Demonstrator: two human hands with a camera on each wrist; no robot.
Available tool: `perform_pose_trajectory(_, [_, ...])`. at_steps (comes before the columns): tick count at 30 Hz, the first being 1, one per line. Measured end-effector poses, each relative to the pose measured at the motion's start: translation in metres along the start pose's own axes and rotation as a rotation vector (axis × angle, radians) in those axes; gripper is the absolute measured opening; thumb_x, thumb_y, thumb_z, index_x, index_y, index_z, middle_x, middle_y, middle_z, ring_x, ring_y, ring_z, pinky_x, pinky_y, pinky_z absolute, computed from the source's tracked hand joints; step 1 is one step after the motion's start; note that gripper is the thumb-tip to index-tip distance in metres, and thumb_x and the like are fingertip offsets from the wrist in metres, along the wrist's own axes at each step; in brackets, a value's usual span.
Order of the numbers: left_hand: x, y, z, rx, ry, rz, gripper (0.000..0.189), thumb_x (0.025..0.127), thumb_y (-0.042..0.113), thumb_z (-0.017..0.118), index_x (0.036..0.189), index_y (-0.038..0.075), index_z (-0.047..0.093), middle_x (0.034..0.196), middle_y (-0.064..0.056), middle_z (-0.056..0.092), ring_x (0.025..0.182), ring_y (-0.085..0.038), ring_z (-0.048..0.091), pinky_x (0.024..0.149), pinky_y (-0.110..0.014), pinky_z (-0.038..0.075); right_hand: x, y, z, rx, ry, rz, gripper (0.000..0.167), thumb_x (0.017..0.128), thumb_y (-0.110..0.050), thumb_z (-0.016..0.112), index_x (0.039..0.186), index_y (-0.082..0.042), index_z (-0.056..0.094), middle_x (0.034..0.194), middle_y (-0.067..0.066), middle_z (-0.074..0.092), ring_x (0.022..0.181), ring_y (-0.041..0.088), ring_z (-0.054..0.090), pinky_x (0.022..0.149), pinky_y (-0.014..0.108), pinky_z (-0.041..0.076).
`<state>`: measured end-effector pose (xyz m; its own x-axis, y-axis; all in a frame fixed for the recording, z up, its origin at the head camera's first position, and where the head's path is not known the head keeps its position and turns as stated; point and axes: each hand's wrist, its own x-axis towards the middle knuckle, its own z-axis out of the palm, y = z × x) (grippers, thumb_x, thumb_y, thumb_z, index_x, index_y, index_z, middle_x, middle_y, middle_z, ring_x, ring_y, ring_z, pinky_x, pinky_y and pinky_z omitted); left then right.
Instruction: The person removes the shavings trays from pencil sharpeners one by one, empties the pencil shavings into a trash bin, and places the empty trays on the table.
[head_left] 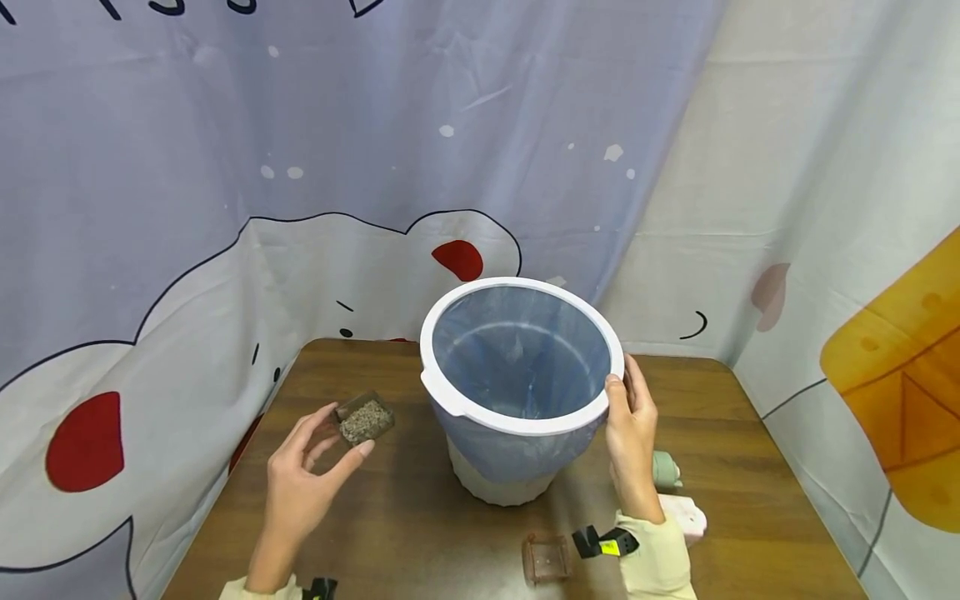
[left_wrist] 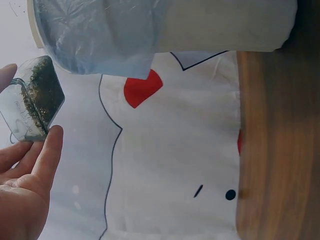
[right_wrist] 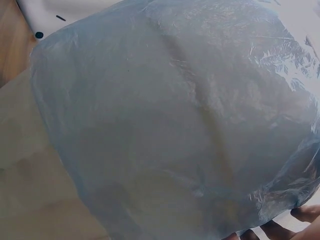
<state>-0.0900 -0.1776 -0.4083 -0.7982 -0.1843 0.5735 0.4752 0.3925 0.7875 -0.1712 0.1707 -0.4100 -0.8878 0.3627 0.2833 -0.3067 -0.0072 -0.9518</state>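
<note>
My left hand pinches a small clear square container between thumb and fingers, above the table and left of the bin. Dried greenish-brown flakes fill part of it, and in the left wrist view the container is tilted. A white trash bin stands upright at the table's middle, lined with a translucent blue bag under a white rim ring. With thumb on top and fingers outside, my right hand grips the rim's right side. The bag's outside fills most of the right wrist view.
A small clear brownish box lies on the wooden table in front of the bin. Beyond my right forearm sit a green roll and a pale pink item. A printed curtain hangs behind the table.
</note>
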Motion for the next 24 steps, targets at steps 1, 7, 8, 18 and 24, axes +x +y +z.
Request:
perform_pose_trajectory(1, [0.001,0.001,0.0,-0.006,0.0,0.003,0.057,0.067,-0.007,0.076,0.119,-0.009,0.052,0.11,-0.02,0.057,0.098,-0.018,0.059,0.083,-0.022,0.049,0.0,0.0,0.0,0.002,0.001,0.001,0.046,0.095,-0.016,0.047,0.139,-0.004,0.038,0.14,0.007,0.041,0.129,0.016,0.037,0.098,0.014,0.035])
perform_pose_trajectory(7, [0.008,0.006,0.002,-0.031,-0.014,-0.009,0.058,0.068,-0.007,0.075,0.121,-0.008,0.052,0.111,-0.02,0.057,0.102,-0.025,0.057,0.085,-0.024,0.049,0.001,-0.001,-0.001,-0.002,0.006,0.009,0.046,0.095,-0.018,0.047,0.139,-0.007,0.039,0.141,0.006,0.04,0.129,0.015,0.037,0.099,0.014,0.035])
perform_pose_trajectory(8, [0.01,0.007,0.002,-0.034,-0.013,-0.011,0.058,0.069,-0.007,0.075,0.121,-0.008,0.052,0.112,-0.019,0.057,0.102,-0.026,0.056,0.085,-0.025,0.049,0.001,-0.001,-0.001,-0.003,0.005,0.01,0.046,0.095,-0.018,0.047,0.139,-0.008,0.039,0.141,0.005,0.04,0.129,0.015,0.037,0.099,0.014,0.035])
perform_pose_trajectory(18, [0.025,0.017,0.003,-0.058,0.001,0.047,0.058,0.067,-0.01,0.075,0.12,-0.008,0.053,0.109,-0.02,0.058,0.101,-0.025,0.057,0.084,-0.025,0.05,0.001,0.003,0.0,0.009,0.002,-0.01,0.045,0.095,-0.017,0.049,0.138,-0.007,0.04,0.139,0.007,0.043,0.127,0.017,0.039,0.095,0.013,0.037])
perform_pose_trajectory(24, [0.03,0.02,0.008,-0.099,0.006,0.086,0.058,0.066,-0.012,0.074,0.12,-0.007,0.053,0.109,-0.021,0.057,0.1,-0.027,0.057,0.083,-0.025,0.051,0.0,0.003,0.0,0.012,0.011,-0.007,0.045,0.095,-0.017,0.048,0.138,-0.007,0.041,0.139,0.007,0.043,0.127,0.018,0.039,0.095,0.012,0.037])
